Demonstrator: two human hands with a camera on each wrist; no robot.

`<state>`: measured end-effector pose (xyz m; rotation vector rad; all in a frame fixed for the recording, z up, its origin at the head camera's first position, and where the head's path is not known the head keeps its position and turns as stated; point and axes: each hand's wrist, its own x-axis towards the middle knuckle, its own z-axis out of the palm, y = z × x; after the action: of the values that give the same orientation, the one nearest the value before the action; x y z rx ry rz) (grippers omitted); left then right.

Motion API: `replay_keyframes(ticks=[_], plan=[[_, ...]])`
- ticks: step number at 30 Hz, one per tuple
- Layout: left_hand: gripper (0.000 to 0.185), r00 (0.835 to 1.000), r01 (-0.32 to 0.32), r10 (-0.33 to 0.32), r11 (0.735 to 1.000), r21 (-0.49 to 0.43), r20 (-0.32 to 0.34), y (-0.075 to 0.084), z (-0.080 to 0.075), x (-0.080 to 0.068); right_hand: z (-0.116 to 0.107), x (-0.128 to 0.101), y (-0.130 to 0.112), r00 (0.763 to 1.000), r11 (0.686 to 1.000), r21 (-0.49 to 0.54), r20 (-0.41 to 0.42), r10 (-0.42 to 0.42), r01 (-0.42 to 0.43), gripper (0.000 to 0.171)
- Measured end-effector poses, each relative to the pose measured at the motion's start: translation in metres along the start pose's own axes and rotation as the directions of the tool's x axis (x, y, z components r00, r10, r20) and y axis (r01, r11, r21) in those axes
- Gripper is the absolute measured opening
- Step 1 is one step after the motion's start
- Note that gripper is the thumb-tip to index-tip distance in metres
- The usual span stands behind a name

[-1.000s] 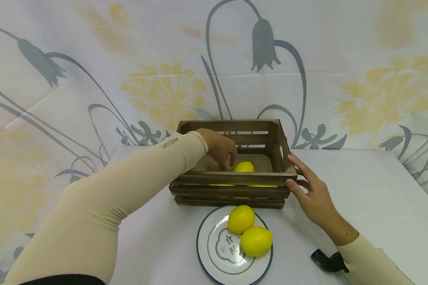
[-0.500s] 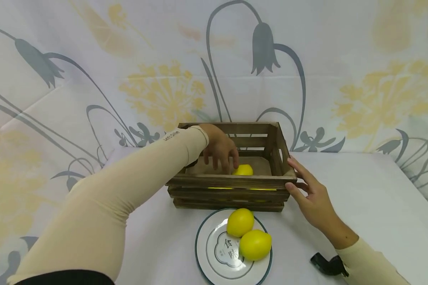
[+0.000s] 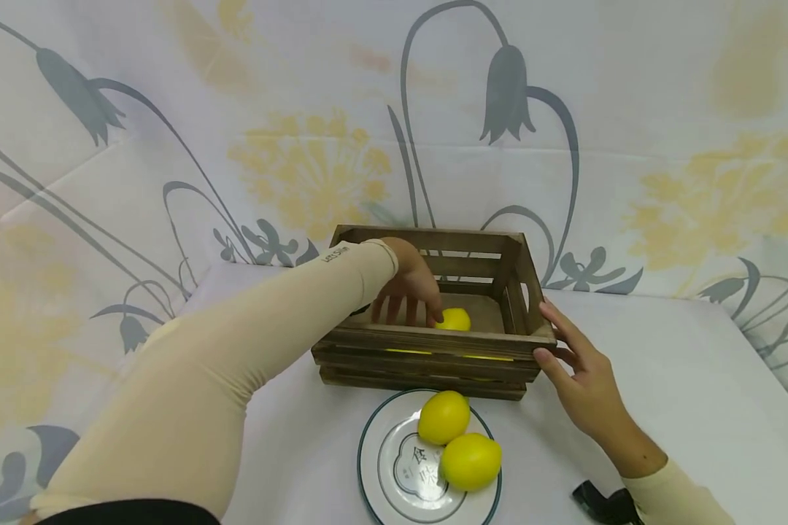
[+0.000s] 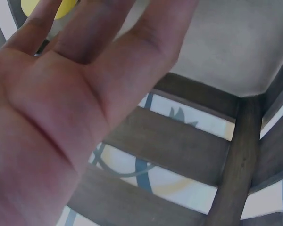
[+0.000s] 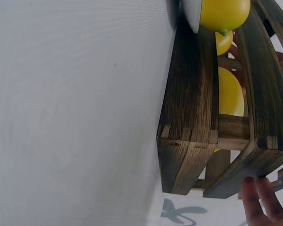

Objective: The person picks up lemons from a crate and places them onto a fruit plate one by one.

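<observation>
Left hand (image 3: 410, 284): inside the crate, reaching over its front side, fingers extended downward and parted, gripping nothing visible; fingertips right at a lemon, though contact cannot be told. Right hand (image 3: 587, 383): at the crate's right front corner, thumb on the front, fingers on the right side, holding that corner between them.

Backdrop: pale cloth (image 3: 578, 65) printed with grey bell flowers and yellow blooms, behind the table.

Table: white surface (image 3: 683, 379) under everything.

Wooden crate (image 3: 427, 335): brown, slatted, upright, set toward the rear of the table. Right wrist view shows its end boards and the gaps between slats.

Plate (image 3: 384, 467): white with a dark blue-green rim and printed characters at centre; in front of the crate, just beside its base.

Lemons: two on the right half of the plate, the far lemon (image 3: 443, 417) and the near lemon (image 3: 470, 462), close together. One crate lemon (image 3: 456, 319) shows above the front rim; more yellow shows through the front slats, and the right wrist view gives at least two inside.

Black object (image 3: 603, 503): on the table beside the right sleeve (image 3: 676, 496), partly cut off by the frame.
</observation>
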<state>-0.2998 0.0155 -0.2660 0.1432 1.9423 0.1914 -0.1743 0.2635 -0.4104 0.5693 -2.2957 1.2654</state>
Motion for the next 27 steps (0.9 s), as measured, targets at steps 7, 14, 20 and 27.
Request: replay_keyframes(ticks=[7, 14, 20, 27], plan=[[0.047, 1.0, 0.01, -0.01, 0.999, -0.037, 0.006, -0.003, 0.003, 0.009, -0.001, 0.002, 0.0, 1.0, 1.0, 0.014, -0.006, -0.021, 0.022, 0.067], [0.056, 0.995, 0.065, -0.069, 0.996, 0.056, 0.074, -0.006, 0.007, 0.02, -0.001, 0.001, 0.001, 1.0, 0.999, 0.02, -0.004, -0.028, 0.028, 0.068], [0.046, 0.994, 0.04, -0.05, 0.994, 0.1, 0.095, -0.009, 0.009, 0.026, -0.001, 0.0, 0.001, 0.999, 0.998, 0.034, -0.001, -0.045, 0.045, 0.069], [0.061, 0.993, 0.077, -0.086, 0.99, 0.116, 0.077, -0.009, 0.009, 0.029, -0.002, 0.0, 0.003, 0.999, 0.999, 0.029, -0.003, -0.041, 0.041, 0.069]])
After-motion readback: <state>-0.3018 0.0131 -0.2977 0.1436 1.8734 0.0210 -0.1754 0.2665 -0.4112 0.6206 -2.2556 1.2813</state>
